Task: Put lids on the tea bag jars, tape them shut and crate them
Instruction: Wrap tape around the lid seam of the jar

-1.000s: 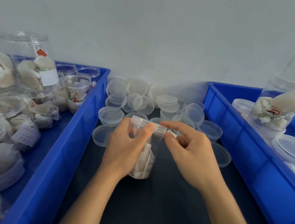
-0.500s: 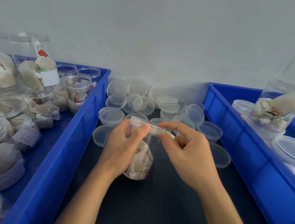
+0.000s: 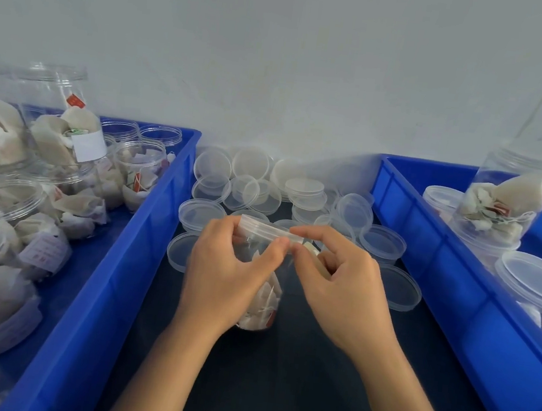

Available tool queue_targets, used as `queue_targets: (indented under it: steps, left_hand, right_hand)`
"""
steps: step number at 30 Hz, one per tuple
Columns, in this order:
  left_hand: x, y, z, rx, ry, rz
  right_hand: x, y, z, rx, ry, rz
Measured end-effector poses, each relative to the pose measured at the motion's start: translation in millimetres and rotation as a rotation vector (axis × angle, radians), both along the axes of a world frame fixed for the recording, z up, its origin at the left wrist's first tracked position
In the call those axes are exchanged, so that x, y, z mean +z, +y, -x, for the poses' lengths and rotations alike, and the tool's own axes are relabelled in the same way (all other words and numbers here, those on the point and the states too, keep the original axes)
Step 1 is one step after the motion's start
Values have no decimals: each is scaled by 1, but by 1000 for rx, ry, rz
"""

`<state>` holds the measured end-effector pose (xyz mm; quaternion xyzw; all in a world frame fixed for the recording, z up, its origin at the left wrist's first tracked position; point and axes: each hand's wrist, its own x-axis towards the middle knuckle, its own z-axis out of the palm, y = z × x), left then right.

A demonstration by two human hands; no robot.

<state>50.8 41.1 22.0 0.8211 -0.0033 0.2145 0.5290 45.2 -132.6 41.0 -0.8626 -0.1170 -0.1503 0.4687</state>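
Flanking the dark worktop (image 3: 307, 397) are two blue crates: left crate (image 3: 140, 257) along the left side of the frame, packed w/ open jars of tea bags; right crate (image 3: 457, 289) along the right side, holding lidded jars, one standing upper right. Btwn them, at frame centre-top, a heap of loose clear lids (image 3: 265, 187) lies on the worktop against the wall.

Centre frame: the jar (image 3: 263, 301) being worked stands on the worktop, tilted a bit, long axis roughly vertical w/ top leaning toward upper left. Tea bags sit in its lower half. Its lid (image 3: 268, 230) is on the mouth.

Left hand (image 3: 223, 278) wraps the jar's upper body from the left, thumb pressed at the lid rim, so grasping the jar. Right hand (image 3: 338, 282) comes in from the right, fingers curled, thumb and forefinger pinching sth small at the lid's right edge; prob. a tape end, a pale bit (image 3: 312, 248) shows there, but too small to be sure.

Key relation: the lid seam runs round the jar, crosswise to its long axis, and sits right at both thumbs. Right hand is nearer the seam's free side, so it likely does the taping while left steadies or turns the jar. Right crate is the nearer drop for that hand afterwards.
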Motion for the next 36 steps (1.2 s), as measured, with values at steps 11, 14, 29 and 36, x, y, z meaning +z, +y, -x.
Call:
queue_targets:
  steps: [11,14,29,36]
  left_hand:
    - [0,1,-2,-52,76,208]
    - [-1,5,-3,-82,81,218]
    - [-8,9,-6,-232,-15,305]
    - [-10,9,-3,-318,2,363]
  right_hand:
    - [3,-1,0,47,59,-23]
    - [4,-4,-1,70,86,-79]
    - [7,-6,-1,144,144,-187]
    - [11,-7,1,186,212,-250]
